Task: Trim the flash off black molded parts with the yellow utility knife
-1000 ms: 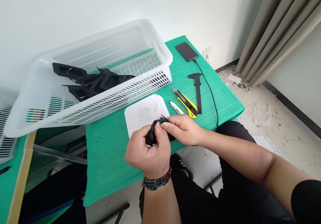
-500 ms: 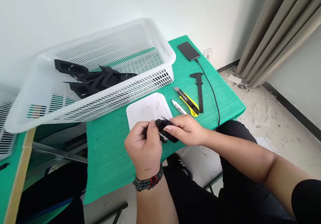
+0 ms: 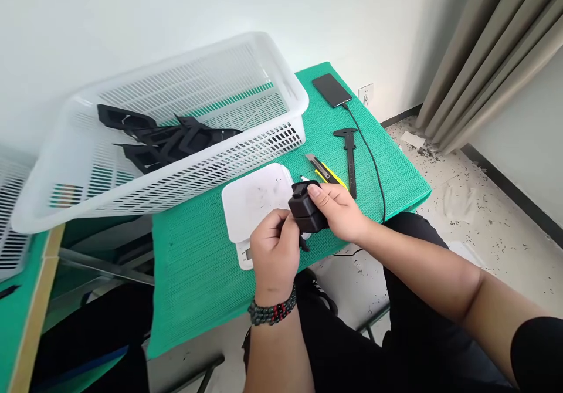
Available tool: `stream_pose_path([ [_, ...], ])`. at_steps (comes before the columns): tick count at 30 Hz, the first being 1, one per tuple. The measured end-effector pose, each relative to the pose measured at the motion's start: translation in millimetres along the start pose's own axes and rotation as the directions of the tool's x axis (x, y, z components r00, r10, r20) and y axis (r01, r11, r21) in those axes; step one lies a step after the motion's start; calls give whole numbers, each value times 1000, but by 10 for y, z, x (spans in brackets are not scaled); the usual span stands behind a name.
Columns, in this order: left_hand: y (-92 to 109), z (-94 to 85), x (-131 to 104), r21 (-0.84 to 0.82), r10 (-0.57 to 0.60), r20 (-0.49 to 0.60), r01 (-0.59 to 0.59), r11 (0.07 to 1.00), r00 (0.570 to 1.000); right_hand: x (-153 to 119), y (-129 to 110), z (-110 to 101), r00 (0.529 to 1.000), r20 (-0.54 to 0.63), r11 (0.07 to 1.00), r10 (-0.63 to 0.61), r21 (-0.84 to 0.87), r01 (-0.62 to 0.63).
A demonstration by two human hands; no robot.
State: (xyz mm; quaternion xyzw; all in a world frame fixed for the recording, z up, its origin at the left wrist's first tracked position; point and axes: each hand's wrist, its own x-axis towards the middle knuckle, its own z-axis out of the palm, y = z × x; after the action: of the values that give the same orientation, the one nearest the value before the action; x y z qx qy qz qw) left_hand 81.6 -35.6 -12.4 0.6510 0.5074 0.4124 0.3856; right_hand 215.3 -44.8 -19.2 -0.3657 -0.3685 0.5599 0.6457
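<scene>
My right hand (image 3: 341, 208) grips a black box-shaped plastic part (image 3: 305, 208), thumb on its upper face, tilted above the front of the table. Against the part's lower left side, my left hand (image 3: 277, 243) is closed, with a bead bracelet (image 3: 272, 311) at its wrist. A small black piece (image 3: 303, 243) pokes out beside the left fingers; what it belongs to is hidden. Below and behind the hands lies a white kitchen scale (image 3: 250, 199) with dark specks on its plate. A yellow utility knife (image 3: 325, 170) and a mostly covered white marker (image 3: 303, 178) lie just beyond the right hand.
A white slatted basket (image 3: 264, 126) holding several black plastic parts (image 3: 176, 141) stands at the back left. On the green table cover (image 3: 189, 275), a black caliper (image 3: 350, 158) and a phone (image 3: 332, 90) with a cable (image 3: 372, 152) lie to the right. Dark shavings litter the floor.
The black part has been turned and raised slightly, now showing its box-like side. My left hand has shifted right and a little down, uncovering the scale's front edge. My right hand now covers most of the marker.
</scene>
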Motion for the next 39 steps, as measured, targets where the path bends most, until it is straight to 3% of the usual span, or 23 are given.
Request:
stream_pose_path([
  [9,68,73,-55,167,142,84,-154,974,986,63,80,-67,968,-244,981,64,191,-17],
  [15,78,84,-77,224,193,114,-215,951,975,59,96,-87,956,-291,980,40,196,19],
  [21,70,105,-92,240,256,98,-273,932,962,56,79,-94,932,-359,994,-57,68,87],
  [24,65,144,-127,270,319,165,-354,896,933,90,103,-98,911,-411,987,-28,135,91],
  [28,93,223,-194,268,437,286,-509,818,853,127,126,-112,912,-404,979,75,201,9],
  [34,111,198,-192,428,630,144,-622,655,763,101,80,-81,953,-302,985,32,170,21],
  [36,85,170,-179,491,668,55,-602,629,742,74,59,-60,977,-211,995,-3,102,25],
  [39,29,135,-168,555,669,-156,-495,668,727,26,46,-35,998,-49,999,-40,-32,38],
])
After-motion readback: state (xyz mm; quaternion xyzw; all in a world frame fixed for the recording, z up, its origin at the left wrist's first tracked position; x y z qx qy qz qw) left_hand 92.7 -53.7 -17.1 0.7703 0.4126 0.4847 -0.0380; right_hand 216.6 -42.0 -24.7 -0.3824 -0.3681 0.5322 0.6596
